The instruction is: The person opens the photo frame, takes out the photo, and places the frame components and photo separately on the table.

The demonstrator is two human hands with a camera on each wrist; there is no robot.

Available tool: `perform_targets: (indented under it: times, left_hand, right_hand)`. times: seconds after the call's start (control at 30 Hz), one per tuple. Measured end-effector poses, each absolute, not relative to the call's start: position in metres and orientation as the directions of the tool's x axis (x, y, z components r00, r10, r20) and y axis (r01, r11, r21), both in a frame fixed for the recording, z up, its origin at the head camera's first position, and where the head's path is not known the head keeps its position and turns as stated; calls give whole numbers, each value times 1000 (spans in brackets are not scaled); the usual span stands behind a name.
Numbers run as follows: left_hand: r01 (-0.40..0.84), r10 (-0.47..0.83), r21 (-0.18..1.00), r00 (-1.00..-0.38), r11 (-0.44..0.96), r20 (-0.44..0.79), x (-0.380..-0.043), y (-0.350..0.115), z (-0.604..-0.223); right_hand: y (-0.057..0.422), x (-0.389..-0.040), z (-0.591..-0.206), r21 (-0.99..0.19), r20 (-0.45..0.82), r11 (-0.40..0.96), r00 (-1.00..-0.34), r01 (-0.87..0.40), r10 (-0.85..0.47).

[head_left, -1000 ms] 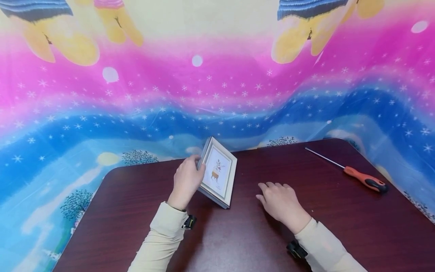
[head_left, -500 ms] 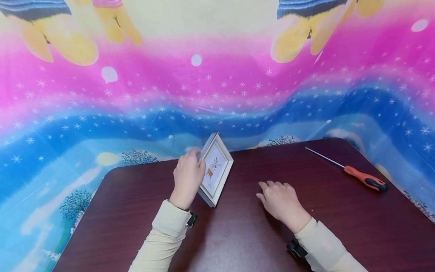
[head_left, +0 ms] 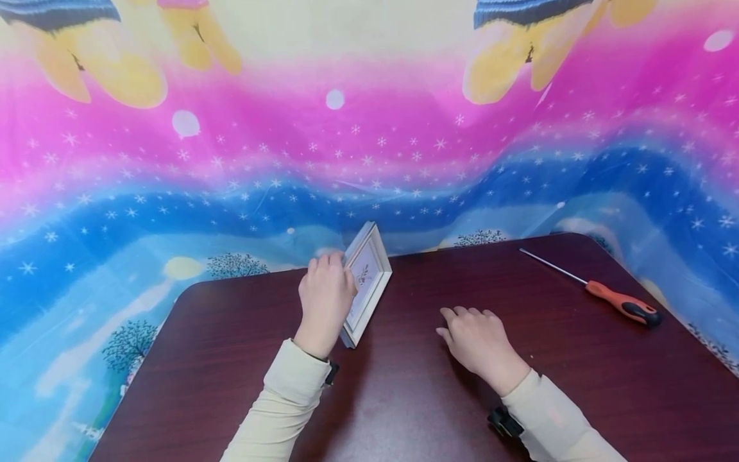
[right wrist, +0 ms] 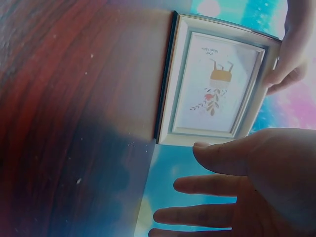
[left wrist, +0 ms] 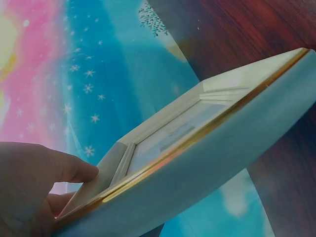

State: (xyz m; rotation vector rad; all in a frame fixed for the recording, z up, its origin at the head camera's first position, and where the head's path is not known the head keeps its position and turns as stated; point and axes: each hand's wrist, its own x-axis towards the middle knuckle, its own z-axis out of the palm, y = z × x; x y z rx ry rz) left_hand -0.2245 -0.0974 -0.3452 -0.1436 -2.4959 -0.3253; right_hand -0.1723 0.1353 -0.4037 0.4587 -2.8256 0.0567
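Your left fingers pinch one side of the picture frame, tilted, at the far part of the counter; your right fingers are spread, holding nothing. Gripped one-sidedly, it could twist and drop.

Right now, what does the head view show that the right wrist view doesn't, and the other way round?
Only the head view: the orange-and-black screwdriver on the table, the light sleeves and the black wrist devices.

Only the right wrist view: the drawing's brown, legged part and the small lettering near its legs.

Both: the left hand gripping the tilted picture frame by its edge, the right hand holding nothing, some of the table, and part of the colourful backdrop.
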Motion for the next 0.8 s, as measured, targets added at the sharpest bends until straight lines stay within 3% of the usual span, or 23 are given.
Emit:
perform_targets:
  times: [0.2,0.8]
  left_hand:
    - [215,99,107,-764,971,638,-224,-90,-346]
    - [265,147,152,-833,952,534,-204,-62,-349]
  right_hand:
    - [136,-174,-404,7,274,947,-910,-321,-311]
    - [148,-180,-398,-5,268,953,-919,-303,-291]
